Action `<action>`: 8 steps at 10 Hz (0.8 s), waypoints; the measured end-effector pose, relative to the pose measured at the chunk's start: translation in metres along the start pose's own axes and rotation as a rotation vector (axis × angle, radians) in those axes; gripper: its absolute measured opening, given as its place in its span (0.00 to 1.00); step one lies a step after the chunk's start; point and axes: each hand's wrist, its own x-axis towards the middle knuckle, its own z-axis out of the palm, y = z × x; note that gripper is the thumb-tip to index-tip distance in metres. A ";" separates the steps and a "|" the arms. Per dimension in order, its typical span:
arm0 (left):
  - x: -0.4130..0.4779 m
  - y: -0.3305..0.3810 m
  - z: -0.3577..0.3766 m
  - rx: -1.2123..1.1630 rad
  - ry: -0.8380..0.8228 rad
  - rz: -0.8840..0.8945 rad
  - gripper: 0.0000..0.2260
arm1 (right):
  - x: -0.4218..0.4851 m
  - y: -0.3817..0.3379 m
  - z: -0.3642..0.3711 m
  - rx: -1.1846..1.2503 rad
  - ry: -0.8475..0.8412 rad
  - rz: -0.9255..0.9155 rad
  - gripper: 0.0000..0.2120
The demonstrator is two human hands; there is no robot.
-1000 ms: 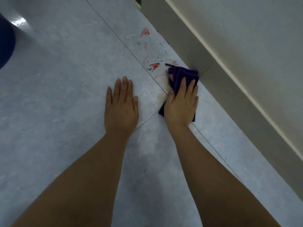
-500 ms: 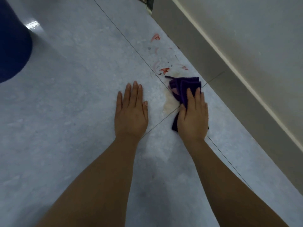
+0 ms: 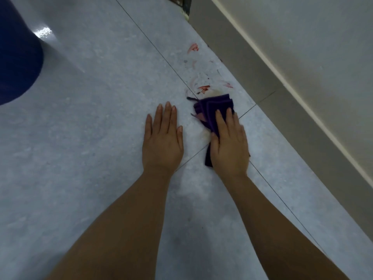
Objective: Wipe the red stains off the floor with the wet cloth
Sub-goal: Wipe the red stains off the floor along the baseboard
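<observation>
A folded dark purple cloth (image 3: 214, 107) lies on the pale grey floor tile (image 3: 90, 138), pressed down under my right hand (image 3: 230, 146), whose fingers rest flat on top of it. Just beyond the cloth's far edge are red stains (image 3: 203, 88), with a thinner red streak (image 3: 228, 85) to the right and another red smear (image 3: 193, 47) farther off. My left hand (image 3: 162, 140) lies flat on the floor with fingers together, a little left of the cloth, holding nothing.
A grey skirting board (image 3: 262, 81) and pale wall (image 3: 312, 37) run diagonally along the right. A dark blue rounded object (image 3: 16, 53) stands at the upper left. Tile joints cross between my hands.
My right hand and the cloth have slid back from the skirting, toward me and to the left. A smeared pale patch shows where the cloth was. My left hand stays planted.
</observation>
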 end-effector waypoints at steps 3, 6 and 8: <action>0.000 0.000 0.001 -0.001 0.004 0.002 0.25 | 0.038 -0.022 0.008 0.001 0.033 0.335 0.28; 0.000 -0.001 0.002 -0.013 0.014 0.005 0.24 | 0.022 -0.022 0.008 -0.007 0.011 0.047 0.26; 0.000 -0.001 0.001 -0.002 -0.006 -0.003 0.25 | -0.001 0.018 -0.008 -0.008 0.045 0.213 0.27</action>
